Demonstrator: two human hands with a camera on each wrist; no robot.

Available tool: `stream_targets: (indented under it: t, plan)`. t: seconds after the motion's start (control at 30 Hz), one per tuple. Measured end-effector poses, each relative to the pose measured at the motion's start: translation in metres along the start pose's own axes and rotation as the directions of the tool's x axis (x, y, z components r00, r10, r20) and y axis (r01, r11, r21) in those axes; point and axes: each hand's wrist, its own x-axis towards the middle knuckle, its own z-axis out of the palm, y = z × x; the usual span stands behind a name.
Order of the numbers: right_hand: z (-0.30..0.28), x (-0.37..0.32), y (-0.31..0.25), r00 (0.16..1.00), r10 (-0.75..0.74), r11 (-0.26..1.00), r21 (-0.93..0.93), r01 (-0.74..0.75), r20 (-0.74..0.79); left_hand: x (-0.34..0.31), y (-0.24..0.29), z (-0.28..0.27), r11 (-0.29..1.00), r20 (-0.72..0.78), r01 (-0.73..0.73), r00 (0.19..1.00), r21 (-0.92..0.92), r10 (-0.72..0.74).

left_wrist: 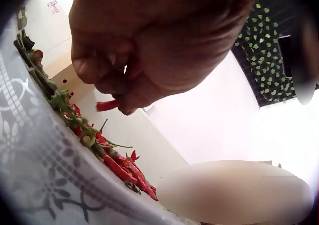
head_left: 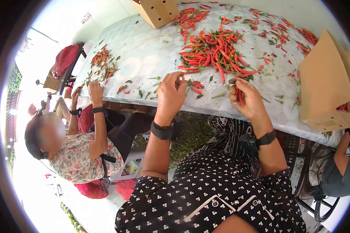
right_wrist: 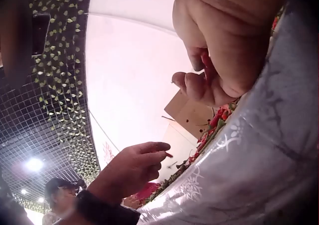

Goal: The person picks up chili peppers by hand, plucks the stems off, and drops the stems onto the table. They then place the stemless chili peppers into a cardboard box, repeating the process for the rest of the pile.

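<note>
Between thumb and fingertips, my left hand (head_left: 170, 95) pinches a short red chili (left_wrist: 106, 106) above the table's front edge. My right hand (head_left: 249, 101) has its fingers curled round a red chili (head_left: 238, 95), whose red shows between thumb and fingers in the right wrist view. Beyond both hands spreads a large pile of red chilies (head_left: 210, 50), some with green stems. A few red pieces (head_left: 196, 84) and loose green stems (head_left: 218, 95) lie between the hands on the patterned tablecloth (head_left: 140, 64).
A cardboard box (head_left: 326, 85) stands on the right side of the table, another box (head_left: 157, 11) at the back. More chilies (head_left: 101, 58) lie at the left, before a seated person (head_left: 81, 155). Another person (head_left: 340, 174) sits at the right.
</note>
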Motion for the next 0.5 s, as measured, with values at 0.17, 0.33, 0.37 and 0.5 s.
stream_targets:
  t: [0.17, 0.33, 0.37, 0.5]
  plan:
    - [-0.001, 0.000, 0.000, 1.000, 0.012, 1.000, -0.021, -0.012, 0.002, -0.002, -0.002, 0.005, 0.971, 0.111, -0.238, 0.965, 0.007, 0.236]
    - [0.001, -0.004, 0.000, 1.000, -0.009, 0.999, -0.038, 0.009, -0.010, -0.002, -0.009, 0.013, 0.930, 0.271, -0.352, 0.910, 0.105, 0.314]
    - [0.002, -0.005, 0.000, 1.000, -0.010, 0.999, -0.040, 0.010, -0.010, -0.003, -0.010, 0.013, 0.908, 0.329, -0.385, 0.889, 0.166, 0.317]
    - [0.002, -0.005, 0.001, 1.000, -0.020, 0.998, -0.054, 0.020, -0.002, -0.002, -0.012, 0.013, 0.895, 0.353, -0.418, 0.870, 0.157, 0.345]
